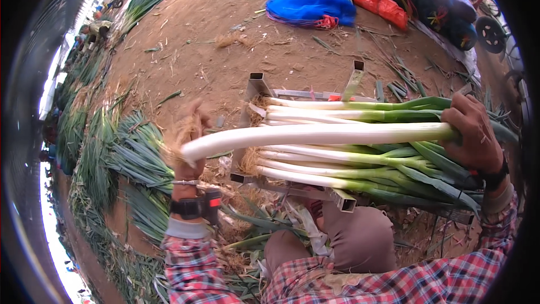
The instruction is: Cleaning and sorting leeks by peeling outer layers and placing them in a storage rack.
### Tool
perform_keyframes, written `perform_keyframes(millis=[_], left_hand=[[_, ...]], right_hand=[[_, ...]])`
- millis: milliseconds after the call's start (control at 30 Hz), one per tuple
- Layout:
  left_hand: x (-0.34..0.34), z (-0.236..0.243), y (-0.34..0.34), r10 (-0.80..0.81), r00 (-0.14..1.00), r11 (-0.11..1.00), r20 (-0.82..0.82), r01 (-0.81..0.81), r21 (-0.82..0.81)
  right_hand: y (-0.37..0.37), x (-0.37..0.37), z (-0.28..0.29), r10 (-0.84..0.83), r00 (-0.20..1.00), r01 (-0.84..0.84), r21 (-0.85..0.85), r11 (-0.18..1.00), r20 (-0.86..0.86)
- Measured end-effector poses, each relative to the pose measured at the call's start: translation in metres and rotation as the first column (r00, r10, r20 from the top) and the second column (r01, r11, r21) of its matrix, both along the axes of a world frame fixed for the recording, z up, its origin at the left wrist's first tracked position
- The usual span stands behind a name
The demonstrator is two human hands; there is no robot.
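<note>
A long, thick leek [315,134] lies level across the view, above a metal frame. Its green end is gripped by my right hand [472,126], whose fingers wrap round the stalk. At the white root end, my left hand [197,121] is smeared by motion and partly hidden behind the pale brown roots [173,143]; whether its fingers are closed on them I cannot make out. Below the held stalk, several more leeks [315,172] lie side by side in the metal frame [259,85], white root ends to the left, green leaves to the right.
Piles of green leeks [140,152] line the ground at left. A blue mesh sack [309,0], a red bundle [379,8] and dark filled sacks [444,11] lie at the back. A wheel [490,34] stands far right. My knee [360,239] is against the frame's near side.
</note>
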State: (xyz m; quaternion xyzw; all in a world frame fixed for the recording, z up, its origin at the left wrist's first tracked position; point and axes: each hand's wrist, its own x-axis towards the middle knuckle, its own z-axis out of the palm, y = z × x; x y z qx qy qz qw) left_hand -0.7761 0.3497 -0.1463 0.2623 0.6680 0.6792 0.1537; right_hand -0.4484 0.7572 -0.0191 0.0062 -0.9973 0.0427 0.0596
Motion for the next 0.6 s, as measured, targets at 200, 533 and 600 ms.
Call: perform_keyframes(millis=[200, 533, 600], left_hand=[[0.027, 0.061, -0.055, -0.407, 0.413, 0.728, -0.815, -0.393, -0.562], [-0.054, 0.046, -0.284, 0.15, 0.873, -0.368, -0.463, -0.385, -0.846], [-0.026, 0.022, -0.411, -0.337, 0.708, -0.248, -0.62, -0.703, -0.667]], right_hand=[[0.012, 0.006, -0.011, 0.033, 0.999, -0.033, 0.041, 0.999, -0.006], [0.052, 0.099, 0.01, -0.002, 0.999, 0.004, 0.026, 1.0, -0.045], [0.032, 0.074, 0.009, -0.102, 0.982, 0.104, 0.006, 0.995, -0.161]])
